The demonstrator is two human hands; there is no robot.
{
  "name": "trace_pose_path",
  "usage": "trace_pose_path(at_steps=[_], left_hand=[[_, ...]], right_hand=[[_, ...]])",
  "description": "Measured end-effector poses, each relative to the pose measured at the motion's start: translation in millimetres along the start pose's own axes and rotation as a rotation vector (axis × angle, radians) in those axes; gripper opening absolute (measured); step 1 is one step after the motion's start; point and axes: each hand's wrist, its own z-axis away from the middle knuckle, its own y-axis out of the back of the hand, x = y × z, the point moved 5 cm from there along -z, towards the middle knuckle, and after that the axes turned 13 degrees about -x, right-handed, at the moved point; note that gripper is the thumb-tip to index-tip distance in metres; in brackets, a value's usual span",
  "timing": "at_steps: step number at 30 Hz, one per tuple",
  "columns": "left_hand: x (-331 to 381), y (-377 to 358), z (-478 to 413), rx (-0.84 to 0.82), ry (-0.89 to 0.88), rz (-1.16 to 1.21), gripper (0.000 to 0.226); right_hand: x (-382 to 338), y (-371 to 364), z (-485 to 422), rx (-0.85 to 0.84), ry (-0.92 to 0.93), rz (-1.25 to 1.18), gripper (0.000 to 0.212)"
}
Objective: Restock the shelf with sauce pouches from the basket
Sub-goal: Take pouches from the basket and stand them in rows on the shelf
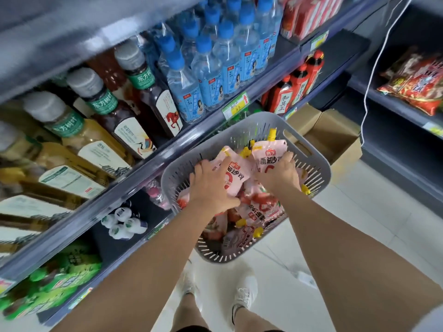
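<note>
My left hand and right hand each clutch a pink, yellow-capped sauce pouch in the grey basket.

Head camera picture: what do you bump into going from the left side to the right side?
Tea bottles → blue-capped water bottles → grey basket with sauce pouches → cardboard box → red snack bags.

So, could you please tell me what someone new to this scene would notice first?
Probably the grey slotted plastic basket at centre, heaped with pink yellow-capped sauce pouches. Both bare hands are in it, the left hand and right hand each laid on a pouch. Next, the clear blue-capped water bottles crowding the shelf above.
</note>
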Motion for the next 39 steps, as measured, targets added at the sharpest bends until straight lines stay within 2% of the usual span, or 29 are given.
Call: trace_pose_path(at_steps=[4, 6, 11, 17, 22, 28, 35, 39], left_hand=[[-6, 46, 25, 0.13, -0.007, 0.173, 0.109], [-12, 70, 43, 0.203, -0.01, 0.223, 0.11], [-38, 124, 105, 0.419, -0.023, 0.192, 0.112], [-95, 172, 211, 0.676, 0.023, 0.2, 0.11], [-160, 191, 320, 0.878, 0.054, 0.219, 0.108], [-247, 200, 427, 1.049, 0.179, 0.312, 0.111], [-341, 199, 494, 1.109, 0.407, 0.298, 0.113], [-392, 210, 504, 1.146, 0.509, 0.335, 0.112]], right_hand=[[-34, 28, 27, 0.064, 0.141, -0.042, 0.114], [-54, 42, 45, 0.103, 0.242, -0.032, 0.108], [-108, 65, 111, 0.214, 0.47, 0.053, 0.101], [-195, 57, 215, 0.351, 0.707, -0.001, 0.098], [-253, 26, 308, 0.392, 0.879, -0.035, 0.095], [-320, -39, 398, 0.337, 1.013, -0.065, 0.095], [-386, -119, 448, 0.232, 1.116, -0.047, 0.098], [-431, -146, 452, 0.246, 1.184, 0.057, 0.099]])
